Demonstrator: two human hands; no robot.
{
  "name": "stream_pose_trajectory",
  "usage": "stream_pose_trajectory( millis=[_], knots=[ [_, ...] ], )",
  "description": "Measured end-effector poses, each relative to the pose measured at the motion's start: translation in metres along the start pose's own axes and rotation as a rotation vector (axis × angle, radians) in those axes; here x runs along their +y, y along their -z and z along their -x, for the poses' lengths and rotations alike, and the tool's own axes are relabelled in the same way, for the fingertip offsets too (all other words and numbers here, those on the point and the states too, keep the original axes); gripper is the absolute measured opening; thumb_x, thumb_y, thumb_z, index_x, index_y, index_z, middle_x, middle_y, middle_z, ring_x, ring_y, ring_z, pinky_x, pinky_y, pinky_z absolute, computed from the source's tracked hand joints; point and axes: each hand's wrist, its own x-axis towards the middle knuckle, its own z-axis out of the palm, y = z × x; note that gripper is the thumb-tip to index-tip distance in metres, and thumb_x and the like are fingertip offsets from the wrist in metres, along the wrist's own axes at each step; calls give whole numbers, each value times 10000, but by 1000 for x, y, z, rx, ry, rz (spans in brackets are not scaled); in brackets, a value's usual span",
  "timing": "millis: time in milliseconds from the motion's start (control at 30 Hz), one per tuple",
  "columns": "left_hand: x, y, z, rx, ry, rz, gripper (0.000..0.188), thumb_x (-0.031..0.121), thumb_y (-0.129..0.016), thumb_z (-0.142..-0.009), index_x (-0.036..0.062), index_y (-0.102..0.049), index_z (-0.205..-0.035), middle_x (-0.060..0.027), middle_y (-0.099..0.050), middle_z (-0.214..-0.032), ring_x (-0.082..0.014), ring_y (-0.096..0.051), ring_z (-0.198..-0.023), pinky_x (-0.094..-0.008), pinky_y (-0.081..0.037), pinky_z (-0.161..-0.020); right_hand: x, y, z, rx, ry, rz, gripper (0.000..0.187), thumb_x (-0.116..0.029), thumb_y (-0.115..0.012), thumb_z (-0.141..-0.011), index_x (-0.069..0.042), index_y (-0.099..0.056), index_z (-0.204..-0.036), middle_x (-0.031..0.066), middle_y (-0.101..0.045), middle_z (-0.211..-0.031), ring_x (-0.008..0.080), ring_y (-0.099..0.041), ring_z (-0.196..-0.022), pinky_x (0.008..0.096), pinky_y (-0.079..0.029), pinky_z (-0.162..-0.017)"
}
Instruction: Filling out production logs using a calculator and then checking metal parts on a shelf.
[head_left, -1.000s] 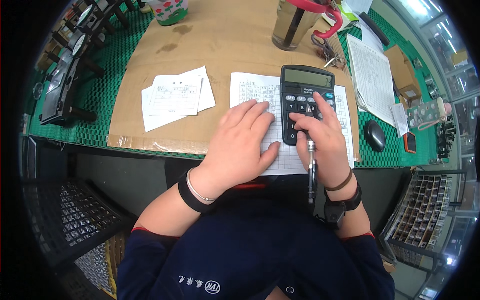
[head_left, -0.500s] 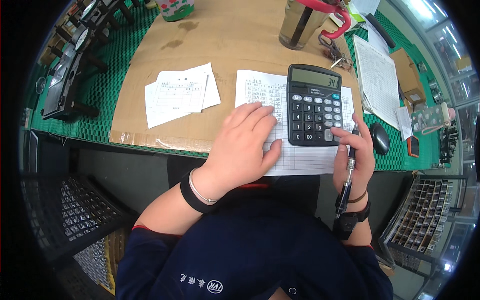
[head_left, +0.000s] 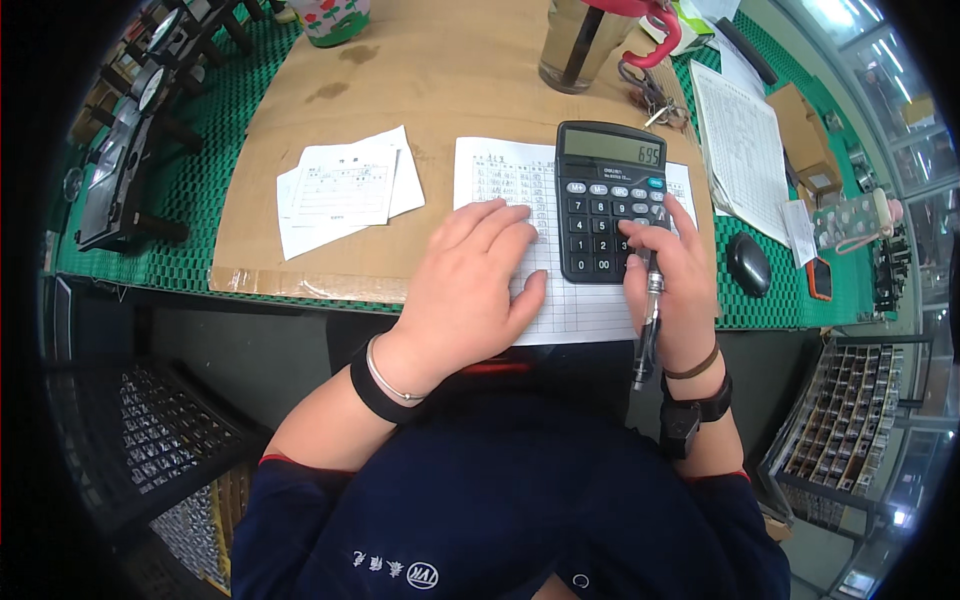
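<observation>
A black desktop calculator [head_left: 600,222] lies on a printed form sheet [head_left: 500,162] with a handwritten table, and digits show on its display. My left hand [head_left: 475,270] rests palm down on the sheet, fingers stretched out, just left of the calculator. Over the calculator's right-hand keys is my right hand [head_left: 675,285], which also holds a pen [head_left: 650,315] pointing down toward me. One bent finger is at the keys; whether it presses one I cannot tell. The hand hides the lower right keys.
Several paper slips [head_left: 345,190] lie on the cardboard [head_left: 420,80] at left. Beyond are a drink jug [head_left: 575,50] with a red handle and some keys [head_left: 660,112]. To the right are a paper stack [head_left: 740,150], a black mouse [head_left: 749,265] and a phone [head_left: 820,279].
My right hand has moved left and slightly up over the calculator's keys, still with the pen. The display's digits have changed. My left hand stays on the sheet; the whole view has shifted slightly.
</observation>
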Motion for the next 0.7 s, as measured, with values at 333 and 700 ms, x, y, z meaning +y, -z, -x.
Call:
stream_pose_trajectory(
  millis=[333,700],
  knots=[
    [0,-1,0,7,1,21,314,127,-700,-768,11,-616,-1047,-161,-629,-1182,-363,-564,-1144,-448,-451,-976,-15,-1,6,-157,142,-235,276,28,-648,-739,-91,-582,-980,72,-720,-1052,419,-485,-1277,507,-387,-1044],
    [0,0,-1,-6,3,32,293,125,-697,-776,14,-617,-1035,-165,-626,-1186,-366,-559,-1150,-451,-445,-985,13,11,33,15,-31,-72,253,47,-648,-772,-68,-593,-991,69,-726,-1036,442,-516,-1247,494,-443,-992]
  ],
)
